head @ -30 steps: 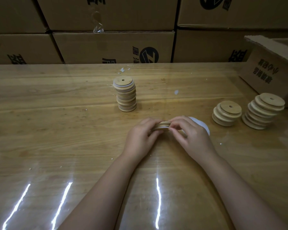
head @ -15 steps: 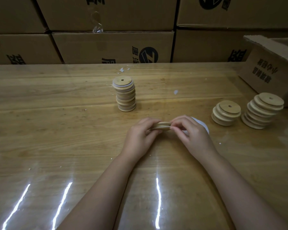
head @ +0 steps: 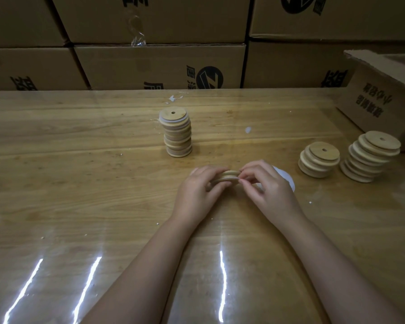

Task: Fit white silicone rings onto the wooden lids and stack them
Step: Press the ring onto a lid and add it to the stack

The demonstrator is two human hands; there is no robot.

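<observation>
Wooden lid (head: 226,177), seemingly grooved, pinched between both hands (head: 198,190) (head: 270,188)

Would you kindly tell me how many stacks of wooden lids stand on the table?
3: a tall stack in the middle of the table, a short stack at right, and a leaning stack beside it, by the open cardboard box.

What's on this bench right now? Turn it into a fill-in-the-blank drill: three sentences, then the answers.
1. The left hand and right hand hold a single wooden ____ between them.
2. Counting the upright stack, the short stack and the tall leaning stack, the table bears ____ stacks.
3. The open cardboard box sits on the person's ____ side.

Missing words: lid; three; right.
</observation>
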